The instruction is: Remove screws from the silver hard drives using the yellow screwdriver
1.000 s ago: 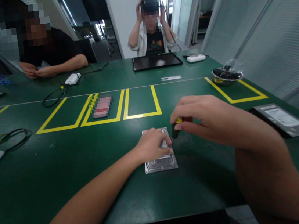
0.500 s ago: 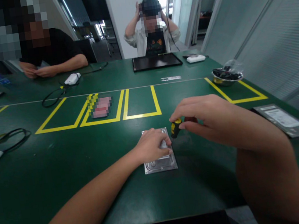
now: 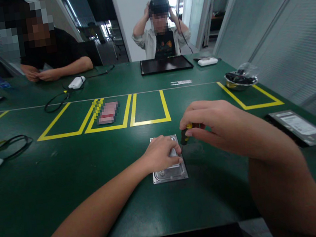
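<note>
Left hand (image 3: 163, 153) is resting half-open on hard drive (image 3: 170, 175) lying on green table (image 3: 65, 167); right hand (image 3: 214, 120) is pinching screwdriver (image 3: 183, 137) at drive's right edge. Yellow tape (image 3: 150, 122) is outlining bays beyond, two people (image 3: 57, 50) are sitting opposite, partition (image 3: 279, 19) is running along right.

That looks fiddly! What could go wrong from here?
The screwdriver in the right hand could slip and jab the left hand, which rests close to the tool's tip. The hard drive might also skid, since only that left hand seems to steady it on the glossy green table.
</note>
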The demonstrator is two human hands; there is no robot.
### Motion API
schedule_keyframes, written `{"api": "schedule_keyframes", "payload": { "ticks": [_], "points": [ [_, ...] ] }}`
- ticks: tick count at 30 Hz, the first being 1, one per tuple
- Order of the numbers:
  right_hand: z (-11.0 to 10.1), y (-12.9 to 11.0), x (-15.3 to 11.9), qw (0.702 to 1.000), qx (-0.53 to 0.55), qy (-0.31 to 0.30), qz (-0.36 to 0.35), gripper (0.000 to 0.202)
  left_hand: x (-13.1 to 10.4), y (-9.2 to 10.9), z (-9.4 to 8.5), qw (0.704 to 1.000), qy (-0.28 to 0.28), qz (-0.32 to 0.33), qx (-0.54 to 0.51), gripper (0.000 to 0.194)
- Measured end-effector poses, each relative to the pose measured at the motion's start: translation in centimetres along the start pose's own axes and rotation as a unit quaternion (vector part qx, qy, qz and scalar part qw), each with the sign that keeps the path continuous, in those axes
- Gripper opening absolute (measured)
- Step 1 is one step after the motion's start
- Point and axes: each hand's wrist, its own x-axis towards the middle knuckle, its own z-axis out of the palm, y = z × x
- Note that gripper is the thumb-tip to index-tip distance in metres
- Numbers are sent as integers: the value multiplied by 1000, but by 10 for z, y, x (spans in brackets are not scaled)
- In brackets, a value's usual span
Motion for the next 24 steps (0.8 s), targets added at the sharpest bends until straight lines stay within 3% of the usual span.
{"api": "schedule_keyframes", "payload": {
  "ticks": [7, 24],
  "points": [
    [-1, 7, -5, 999, 18, -1, -39, 25, 0, 1, 0, 1000, -1, 2, 8, 21],
    [-2, 8, -4, 1000, 3, 3, -18, 19, 0, 0, 0, 1000, -5, -4, 3, 23]
  ]
}}
